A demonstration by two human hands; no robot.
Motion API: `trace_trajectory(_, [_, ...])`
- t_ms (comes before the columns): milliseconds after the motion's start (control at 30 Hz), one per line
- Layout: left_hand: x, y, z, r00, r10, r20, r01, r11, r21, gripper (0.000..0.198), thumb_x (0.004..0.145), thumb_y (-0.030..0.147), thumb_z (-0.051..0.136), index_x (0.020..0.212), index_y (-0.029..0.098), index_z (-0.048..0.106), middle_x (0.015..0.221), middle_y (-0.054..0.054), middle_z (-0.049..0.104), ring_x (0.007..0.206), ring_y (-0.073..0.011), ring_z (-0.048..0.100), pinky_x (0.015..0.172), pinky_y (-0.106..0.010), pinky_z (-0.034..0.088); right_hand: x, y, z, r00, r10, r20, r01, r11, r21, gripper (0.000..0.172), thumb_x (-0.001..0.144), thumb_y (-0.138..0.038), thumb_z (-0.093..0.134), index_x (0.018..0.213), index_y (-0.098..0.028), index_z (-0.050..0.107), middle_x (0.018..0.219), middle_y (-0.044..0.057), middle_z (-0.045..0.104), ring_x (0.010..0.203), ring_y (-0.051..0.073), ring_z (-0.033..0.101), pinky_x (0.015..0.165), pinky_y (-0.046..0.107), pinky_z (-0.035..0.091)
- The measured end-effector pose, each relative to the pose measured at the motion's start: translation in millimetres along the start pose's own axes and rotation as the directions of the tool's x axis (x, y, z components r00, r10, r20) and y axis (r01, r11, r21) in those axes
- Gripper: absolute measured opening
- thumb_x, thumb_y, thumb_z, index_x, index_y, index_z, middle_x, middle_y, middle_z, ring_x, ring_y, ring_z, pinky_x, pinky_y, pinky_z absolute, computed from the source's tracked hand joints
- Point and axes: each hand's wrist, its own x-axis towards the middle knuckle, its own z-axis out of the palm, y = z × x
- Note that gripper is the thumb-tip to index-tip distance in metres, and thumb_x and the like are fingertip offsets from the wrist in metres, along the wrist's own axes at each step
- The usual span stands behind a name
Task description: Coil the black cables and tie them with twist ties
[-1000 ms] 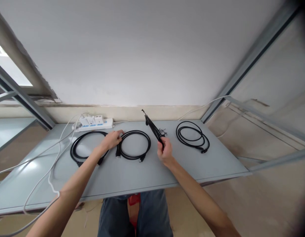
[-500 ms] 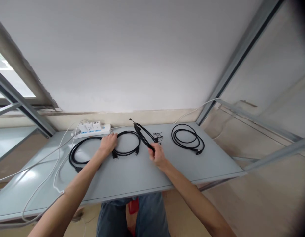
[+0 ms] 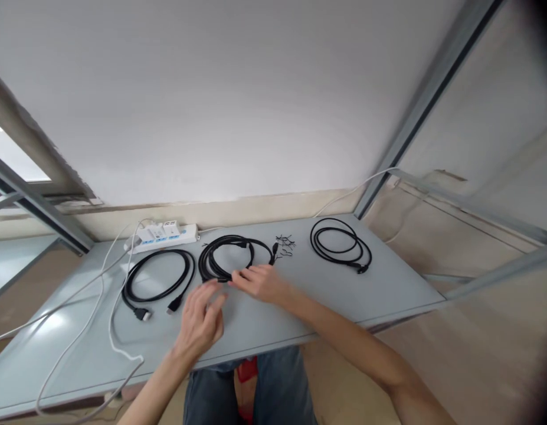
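Three black cable coils lie on one grey table (image 3: 388, 283): the left coil (image 3: 160, 252), the middle coil (image 3: 206, 265) and the right coil (image 3: 344, 261). Whether the middle coil is a single cable cannot be told. At the far edge sits one white power strip (image 3: 184, 235) carrying three plugs. There is one small heap of black twist ties (image 3: 285, 243). Two hands are in view, the left hand (image 3: 200, 321) and the right hand (image 3: 259, 282).

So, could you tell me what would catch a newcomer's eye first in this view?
Three black cables lie coiled in a row on the grey table: the left coil, the middle coil and the right coil. The right hand touches the middle coil's near edge, while the left hand hovers open nearer the front edge. A white power strip sits at the back left.
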Motion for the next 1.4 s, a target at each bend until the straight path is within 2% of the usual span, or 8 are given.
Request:
trace_trajectory(300, [2.4, -33.8, -10.1, 0.963, -0.267, 0.047, 0.267, 0.964, 0.005, 0.069, 0.086, 0.002, 0.052, 0.151, 0.022, 0.038, 0.146, -0.018, 0.053, 0.141, -0.0316, 0.051, 0.113, -0.052, 0.049, 63.0, -18.9, 22.8, 0.959, 0.117, 0.258, -0.102, 0.992, -0.073, 0.029, 0.108, -0.014, 0.04, 0.13, -0.017, 0.059, 0.088, 0.006, 0.073, 0.073, 0.019, 0.069, 0.059, 0.028, 0.047])
trace_trajectory(467, [-4.1, -33.1, -1.7, 0.915, -0.316, 0.251, 0.317, 0.948, 0.035, 0.062, 0.082, 0.0, 0.046, 0.141, 0.021, 0.047, 0.148, -0.017, 0.051, 0.141, -0.033, 0.05, 0.114, -0.053, 0.047, 58.4, -33.8, 56.2, 0.9, 0.114, 0.42, -0.146, 0.988, 0.046, 0.026, 0.109, -0.026, 0.048, 0.128, -0.012, 0.059, 0.103, 0.011, 0.073, 0.096, 0.024, 0.071, 0.071, 0.033, 0.055])
trace_trajectory(633, [12.1, -42.2, 6.6, 0.855, -0.472, 0.217, 0.511, 0.838, -0.189, 0.066, 0.074, -0.001, 0.043, 0.136, 0.02, 0.047, 0.137, -0.013, 0.056, 0.131, -0.0259, 0.056, 0.106, -0.041, 0.051, 37.1, -20.5, 34.6, 0.967, 0.034, 0.252, -0.106, 0.955, 0.277, 0.045, 0.106, -0.045, 0.056, 0.141, -0.017, 0.055, 0.126, 0.013, 0.067, 0.121, 0.026, 0.061, 0.1, 0.039, 0.05])
trace_trajectory(700, [24.6, -47.0, 8.7, 0.845, -0.481, 0.232, 0.53, 0.811, -0.248, 0.051, 0.079, 0.002, 0.042, 0.125, 0.021, 0.052, 0.121, -0.009, 0.062, 0.115, -0.0228, 0.061, 0.094, -0.035, 0.053, 24.8, -5.7, 14.8, 0.97, 0.185, 0.157, -0.229, 0.915, 0.333, 0.035, 0.11, -0.042, 0.048, 0.132, -0.019, 0.062, 0.124, 0.011, 0.068, 0.119, 0.024, 0.061, 0.102, 0.037, 0.047])
trace_trajectory(833, [49.9, -52.6, 29.0, 0.805, -0.12, 0.581, 0.309, 0.921, -0.238, 0.013, 0.099, 0.023, 0.045, 0.099, 0.021, 0.058, 0.096, -0.005, 0.064, 0.092, -0.0224, 0.061, 0.087, -0.036, 0.049, -0.6, 17.6, -5.6, 0.745, 0.613, 0.263, -0.667, 0.691, 0.279, 0.04, 0.113, -0.04, 0.038, 0.098, -0.018, 0.067, 0.086, 0.006, 0.071, 0.079, 0.02, 0.063, 0.077, 0.029, 0.045])
trace_trajectory(967, [63.7, -56.7, 62.6, 0.696, 0.067, 0.715, 0.092, 0.979, -0.182, 0.026, 0.101, 0.043, 0.054, 0.089, 0.02, 0.06, 0.095, -0.008, 0.064, 0.095, -0.0268, 0.06, 0.083, -0.038, 0.047, -9.4, 25.2, -2.2, 0.552, 0.685, 0.475, -0.819, 0.552, 0.156, 0.06, 0.112, -0.047, 0.035, 0.066, -0.019, 0.062, 0.065, 0.006, 0.065, 0.063, 0.019, 0.06, 0.068, 0.029, 0.038])
trace_trajectory(1133, [71.0, -63.7, 78.1, 0.746, -0.08, 0.661, 0.188, 0.978, -0.094, 0.035, 0.109, 0.04, 0.037, 0.095, 0.02, 0.062, 0.097, -0.009, 0.07, 0.09, -0.0233, 0.065, 0.077, -0.032, 0.044, 10.4, 34.7, 7.4, 0.489, 0.593, 0.639, -0.869, 0.393, 0.3, 0.069, 0.11, -0.056, 0.036, 0.058, -0.019, 0.063, 0.051, 0.003, 0.058, 0.056, 0.017, 0.058, 0.068, 0.028, 0.041])
trace_trajectory(1400, [52.6, -61.5, 75.6, 0.638, -0.282, 0.717, 0.327, 0.942, 0.08, 0.033, 0.11, 0.039, 0.037, 0.109, 0.021, 0.065, 0.095, -0.007, 0.077, 0.082, -0.0229, 0.073, 0.065, -0.029, 0.04, 30.3, 33.5, 43.4, 0.444, 0.576, 0.687, -0.836, -0.01, 0.548, 0.069, 0.104, -0.062, 0.045, 0.055, -0.017, 0.061, 0.042, -0.001, 0.047, 0.043, 0.009, 0.042, 0.053, 0.024, 0.035])
